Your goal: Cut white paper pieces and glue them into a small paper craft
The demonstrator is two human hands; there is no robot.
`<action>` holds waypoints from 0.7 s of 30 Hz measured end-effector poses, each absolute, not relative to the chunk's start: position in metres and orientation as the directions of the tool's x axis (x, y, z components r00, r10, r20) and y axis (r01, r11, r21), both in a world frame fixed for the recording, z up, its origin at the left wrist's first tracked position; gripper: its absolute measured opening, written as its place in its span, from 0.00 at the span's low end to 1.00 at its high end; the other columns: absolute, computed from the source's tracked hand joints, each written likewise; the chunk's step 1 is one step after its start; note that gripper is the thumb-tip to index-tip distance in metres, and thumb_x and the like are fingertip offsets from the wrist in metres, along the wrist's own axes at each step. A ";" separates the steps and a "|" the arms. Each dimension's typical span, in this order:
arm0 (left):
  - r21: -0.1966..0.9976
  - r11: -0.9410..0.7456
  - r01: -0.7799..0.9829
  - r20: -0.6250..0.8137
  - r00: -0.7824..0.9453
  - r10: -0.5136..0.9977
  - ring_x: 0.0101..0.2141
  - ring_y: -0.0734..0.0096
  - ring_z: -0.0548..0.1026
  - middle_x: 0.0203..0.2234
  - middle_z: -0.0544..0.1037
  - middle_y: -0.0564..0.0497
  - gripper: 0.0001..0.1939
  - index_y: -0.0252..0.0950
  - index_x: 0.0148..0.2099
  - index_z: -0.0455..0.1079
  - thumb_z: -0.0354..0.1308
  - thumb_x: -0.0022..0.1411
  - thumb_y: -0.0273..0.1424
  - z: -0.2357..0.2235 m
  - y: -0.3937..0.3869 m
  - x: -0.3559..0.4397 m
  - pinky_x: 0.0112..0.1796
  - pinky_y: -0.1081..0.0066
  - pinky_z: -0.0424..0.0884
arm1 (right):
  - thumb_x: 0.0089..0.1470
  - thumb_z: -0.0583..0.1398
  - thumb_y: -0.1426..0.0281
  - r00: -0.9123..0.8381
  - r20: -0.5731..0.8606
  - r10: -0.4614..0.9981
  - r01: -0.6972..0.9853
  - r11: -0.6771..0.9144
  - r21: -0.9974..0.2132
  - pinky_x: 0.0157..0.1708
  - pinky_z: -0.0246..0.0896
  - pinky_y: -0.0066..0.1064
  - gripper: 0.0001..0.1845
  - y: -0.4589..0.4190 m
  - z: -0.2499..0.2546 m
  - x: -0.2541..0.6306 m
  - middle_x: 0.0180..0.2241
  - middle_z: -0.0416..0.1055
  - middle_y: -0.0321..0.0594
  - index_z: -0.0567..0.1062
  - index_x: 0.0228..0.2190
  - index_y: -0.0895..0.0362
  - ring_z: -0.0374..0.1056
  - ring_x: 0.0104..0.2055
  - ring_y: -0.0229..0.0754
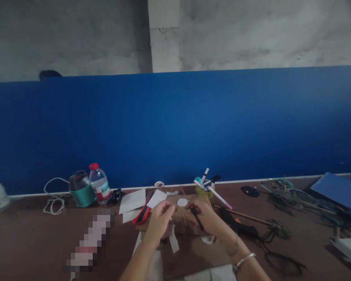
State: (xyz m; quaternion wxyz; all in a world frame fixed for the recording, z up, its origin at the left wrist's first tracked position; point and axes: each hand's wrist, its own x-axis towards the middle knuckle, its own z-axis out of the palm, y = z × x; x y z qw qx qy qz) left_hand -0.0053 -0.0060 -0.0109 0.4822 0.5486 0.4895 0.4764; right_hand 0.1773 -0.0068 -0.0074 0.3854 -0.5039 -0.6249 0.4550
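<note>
My left hand (161,217) is closed in a pinch above a piece of brown cardboard (190,236); anything between the fingertips is too small to make out. In my right hand (204,212) is a slim dark tool (196,219), its thin end pointing up and left. Its exact kind is unclear. Between the hands, a white paper disc (182,202) lies on the cardboard. A crumpled white strip (173,239) hangs near the cardboard's front edge, just below my left fingers. Beside my left hand is a red-and-black cutting tool (142,216), partly under white paper (157,199).
Left stand a red-capped bottle (100,185), a teal-and-grey container (82,189) and a white cable (54,203). A pen holder (203,190) stands behind my right hand. Right lie a black glue gun (240,226), green stems (292,199) and a blue folder (339,191). A blue partition (175,128) borders the table.
</note>
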 end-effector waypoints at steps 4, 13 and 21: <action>0.981 0.042 -0.188 -0.039 0.023 0.999 0.31 0.68 0.73 0.26 0.76 0.52 0.09 0.36 0.29 0.70 0.59 0.51 0.37 -0.007 -0.011 0.001 0.36 0.71 0.65 | 0.43 0.67 0.64 -0.377 0.016 0.926 0.053 0.039 -0.998 0.21 0.51 0.25 0.14 -0.020 -0.001 0.152 0.19 0.63 0.28 0.69 0.28 0.56 0.57 0.20 0.33; 0.948 0.056 -0.312 -0.058 0.002 0.998 0.31 0.66 0.74 0.25 0.77 0.50 0.13 0.35 0.28 0.70 0.63 0.48 0.40 0.005 -0.018 0.004 0.35 0.70 0.67 | 0.43 0.68 0.60 -0.341 0.006 0.940 -0.036 -0.006 -0.999 0.22 0.52 0.24 0.18 -0.024 -0.008 0.139 0.22 0.64 0.30 0.71 0.31 0.59 0.58 0.22 0.32; 0.944 0.055 -0.327 -0.062 -0.010 0.998 0.29 0.67 0.73 0.22 0.75 0.52 0.13 0.36 0.26 0.66 0.63 0.47 0.39 0.004 -0.018 0.006 0.33 0.70 0.67 | 0.43 0.67 0.57 -0.371 0.038 0.928 -0.040 0.025 -0.999 0.20 0.52 0.23 0.19 -0.024 -0.002 0.137 0.20 0.63 0.29 0.71 0.28 0.59 0.57 0.20 0.31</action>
